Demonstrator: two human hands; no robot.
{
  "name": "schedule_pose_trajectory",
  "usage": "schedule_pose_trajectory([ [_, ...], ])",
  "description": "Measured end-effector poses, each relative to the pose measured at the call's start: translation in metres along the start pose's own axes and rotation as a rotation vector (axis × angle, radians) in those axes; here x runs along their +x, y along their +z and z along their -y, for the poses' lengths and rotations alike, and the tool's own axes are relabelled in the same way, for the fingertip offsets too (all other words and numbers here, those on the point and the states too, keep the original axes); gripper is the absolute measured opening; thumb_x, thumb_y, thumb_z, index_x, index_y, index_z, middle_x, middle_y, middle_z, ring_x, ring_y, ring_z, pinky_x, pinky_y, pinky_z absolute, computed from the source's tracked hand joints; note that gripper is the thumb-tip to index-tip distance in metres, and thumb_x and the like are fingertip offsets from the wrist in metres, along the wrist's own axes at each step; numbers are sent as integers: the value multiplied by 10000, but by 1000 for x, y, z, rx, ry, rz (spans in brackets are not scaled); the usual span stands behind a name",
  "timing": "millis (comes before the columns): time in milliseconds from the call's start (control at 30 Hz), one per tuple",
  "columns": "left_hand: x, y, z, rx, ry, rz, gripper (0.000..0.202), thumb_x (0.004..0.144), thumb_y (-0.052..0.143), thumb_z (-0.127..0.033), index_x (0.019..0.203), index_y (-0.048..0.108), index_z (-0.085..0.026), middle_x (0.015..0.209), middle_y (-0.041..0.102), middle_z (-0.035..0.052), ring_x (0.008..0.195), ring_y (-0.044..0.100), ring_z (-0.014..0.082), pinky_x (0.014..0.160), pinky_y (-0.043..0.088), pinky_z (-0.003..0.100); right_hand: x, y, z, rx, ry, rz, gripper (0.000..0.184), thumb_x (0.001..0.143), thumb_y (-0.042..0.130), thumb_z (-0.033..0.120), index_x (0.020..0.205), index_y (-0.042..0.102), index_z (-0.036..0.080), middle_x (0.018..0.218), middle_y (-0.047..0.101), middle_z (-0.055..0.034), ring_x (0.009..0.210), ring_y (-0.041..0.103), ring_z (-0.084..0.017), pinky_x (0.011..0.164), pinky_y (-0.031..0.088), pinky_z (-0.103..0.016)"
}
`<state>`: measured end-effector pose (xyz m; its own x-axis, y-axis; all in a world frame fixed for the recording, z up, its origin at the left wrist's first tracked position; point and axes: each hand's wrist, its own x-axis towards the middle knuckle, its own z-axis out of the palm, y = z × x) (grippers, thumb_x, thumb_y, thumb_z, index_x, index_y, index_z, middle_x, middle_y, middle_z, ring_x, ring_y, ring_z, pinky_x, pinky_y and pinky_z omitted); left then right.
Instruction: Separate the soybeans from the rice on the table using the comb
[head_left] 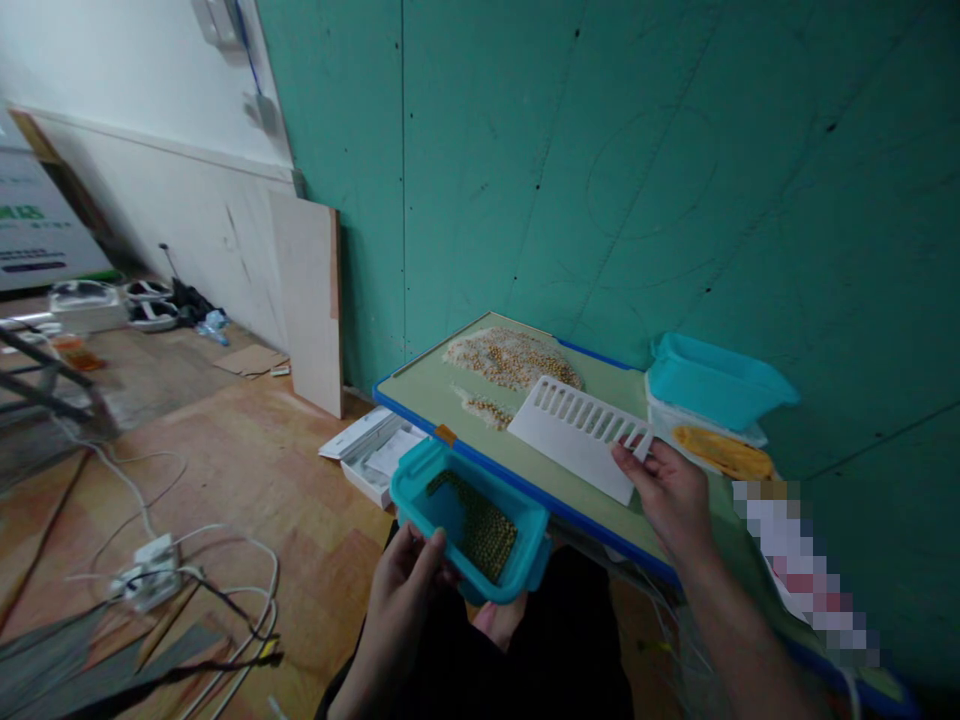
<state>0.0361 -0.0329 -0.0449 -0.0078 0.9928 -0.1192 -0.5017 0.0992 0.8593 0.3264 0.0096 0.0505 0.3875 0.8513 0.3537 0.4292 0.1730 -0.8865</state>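
The left hand (409, 575) holds a blue plastic tub (446, 515) by its near left side, with the fingers closed on the rim. The tub is over the person's lap, right by the near edge of the table (416, 375). Small green beans (491, 540) lie inside it, mostly on the right, and part of the blue bottom shows.

The right hand (671, 490) pinches the right end of a flat white scraper (570, 450) with a row of slots, thumb on top. The scraper is over the table, but I cannot tell if all of it touches the top. Its left end is next to a little heap of pale grains and yellow beans (487, 410). Behind it is a big heap of the same mix (510, 355).

Farther right on the table is another blue tub (712, 385), and in front of that is something yellow (724, 450) that I cannot make out. On the floor to the left are an open white box (375, 460) and a white power strip (154, 575) with wires
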Motion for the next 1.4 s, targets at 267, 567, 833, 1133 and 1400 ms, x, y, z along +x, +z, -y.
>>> schedule_pose_trajectory([
  [267,5,0,-1,17,20,-39,326,773,777,-454,748,605,-178,583,592,-33,514,561,114,504,468,217,2,15,2,43,-10,-30,411,774,740,510,996,721,164,872,784,-77,830,732,-268,737,553,-339],
  [567,6,-2,-6,4,-4,-66,371,715,813,-482,734,594,-183,570,595,-30,507,558,119,504,464,222,6,36,6,62,-25,-10,427,777,723,543,980,716,167,823,776,-67,786,725,-254,690,550,-321],
  [833,7,-2,-5,20,17,-33,362,758,781,-485,725,583,-184,558,602,-25,508,560,118,509,457,217,6,42,7,106,-14,16,437,774,729,537,995,711,160,849,779,-81,802,729,-259,710,557,-331],
  [1133,5,0,-6,-10,-2,-36,362,741,795,-486,721,592,-187,566,593,-28,505,547,114,492,441,214,2,39,7,105,7,17,439,763,740,533,996,715,162,840,779,-80,798,734,-263,719,563,-340],
  [1400,5,0,-8,-22,-11,-24,342,764,784,-462,728,586,-185,583,590,-26,519,539,109,507,449,214,-1,35,5,112,-13,-3,416,772,747,505,1010,719,165,906,782,-82,815,729,-251,738,560,-332],
])
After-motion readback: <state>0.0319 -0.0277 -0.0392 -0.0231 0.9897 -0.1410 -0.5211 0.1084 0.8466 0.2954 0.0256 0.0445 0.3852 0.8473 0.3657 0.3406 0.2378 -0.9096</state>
